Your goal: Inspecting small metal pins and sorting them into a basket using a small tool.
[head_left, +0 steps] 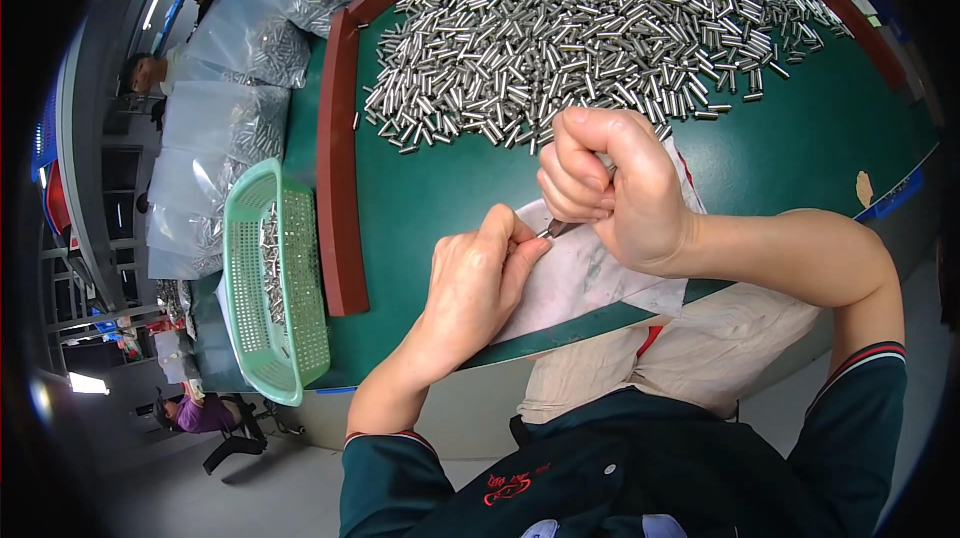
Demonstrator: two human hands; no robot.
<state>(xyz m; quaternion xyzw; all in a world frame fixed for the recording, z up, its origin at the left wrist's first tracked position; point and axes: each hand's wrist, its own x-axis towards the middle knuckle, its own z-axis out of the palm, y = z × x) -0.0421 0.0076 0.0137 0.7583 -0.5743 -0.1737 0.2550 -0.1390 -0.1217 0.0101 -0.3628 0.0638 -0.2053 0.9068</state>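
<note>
My left hand (470,273) pinches a small shiny metal pin (544,234) between thumb and forefinger, low over the table. Closed in a fist, my right hand (630,183) grips a dark pointed tool (563,228); most of its body is hidden in the palm. The tool's tip meets the end of the pin, or comes very near it. Under both hands lies a stained whitish cloth (570,288). Just beyond them spreads a big heap of short metal pins (560,48).
Dark red wooden rails (343,158) border the green tabletop (800,158). Left of the near rail stands a light green plastic basket (240,278) with metal pins in it. Clear bags (270,48) of metal parts line the far left. Other people are in the background.
</note>
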